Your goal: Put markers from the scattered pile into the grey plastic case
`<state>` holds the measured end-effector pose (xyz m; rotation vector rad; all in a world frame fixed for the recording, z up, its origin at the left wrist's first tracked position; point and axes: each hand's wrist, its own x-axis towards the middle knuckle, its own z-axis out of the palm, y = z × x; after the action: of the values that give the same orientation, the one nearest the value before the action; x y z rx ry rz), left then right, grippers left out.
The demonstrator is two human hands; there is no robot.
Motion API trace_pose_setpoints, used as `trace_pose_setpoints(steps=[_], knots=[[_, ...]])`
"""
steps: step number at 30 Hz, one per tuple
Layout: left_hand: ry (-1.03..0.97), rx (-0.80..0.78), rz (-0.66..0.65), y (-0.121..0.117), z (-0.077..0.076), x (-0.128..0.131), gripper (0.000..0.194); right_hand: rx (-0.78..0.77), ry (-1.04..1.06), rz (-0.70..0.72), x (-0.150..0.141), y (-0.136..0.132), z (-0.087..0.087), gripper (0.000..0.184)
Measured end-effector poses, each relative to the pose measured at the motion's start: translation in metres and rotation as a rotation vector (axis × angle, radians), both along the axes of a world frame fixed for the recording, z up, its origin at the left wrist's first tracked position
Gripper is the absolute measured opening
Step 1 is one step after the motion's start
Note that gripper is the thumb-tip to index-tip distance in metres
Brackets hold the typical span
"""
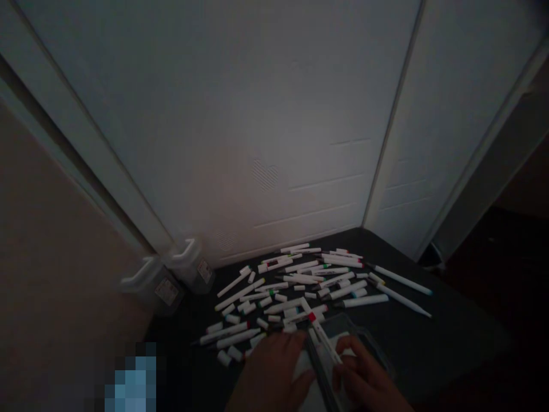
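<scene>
My right hand (364, 372) is closed, its thumb and fingers pinching the lower end of a white marker (326, 341) with a red band. The marker points up and away, over a clear plastic case (373, 343). My left hand (274, 372) grips the case's left side beside a long dark edge, its fingers curled and partly in shadow. Something white lies under the left fingers; I cannot make out what. Beyond both hands, many loose white markers (351, 289) and separate caps (281, 298) are spread over the dark tabletop (454, 326).
Two translucent lidded containers with labels, one nearer (158, 289) and one farther (193, 269), stand at the table's left. Behind the table rises a white panel (274, 114) with embossed hearts and lines. The scene is dim, and a pixelated patch covers the lower left.
</scene>
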<state>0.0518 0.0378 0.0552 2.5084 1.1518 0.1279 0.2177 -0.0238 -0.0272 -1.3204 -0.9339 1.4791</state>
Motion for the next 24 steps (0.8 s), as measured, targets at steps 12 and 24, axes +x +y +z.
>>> trace_pose_setpoints(steps=[12, 24], knots=[[-0.172, 0.096, 0.060, -0.045, -0.111, -0.076, 0.052, -0.011, 0.004, -0.025, 0.011, -0.008, -0.002, 0.041], [-0.125, -0.132, 0.183, -0.045, -0.083, -0.035, 0.050, 0.039, -0.061, -0.128, 0.032, -0.011, -0.003, 0.026]])
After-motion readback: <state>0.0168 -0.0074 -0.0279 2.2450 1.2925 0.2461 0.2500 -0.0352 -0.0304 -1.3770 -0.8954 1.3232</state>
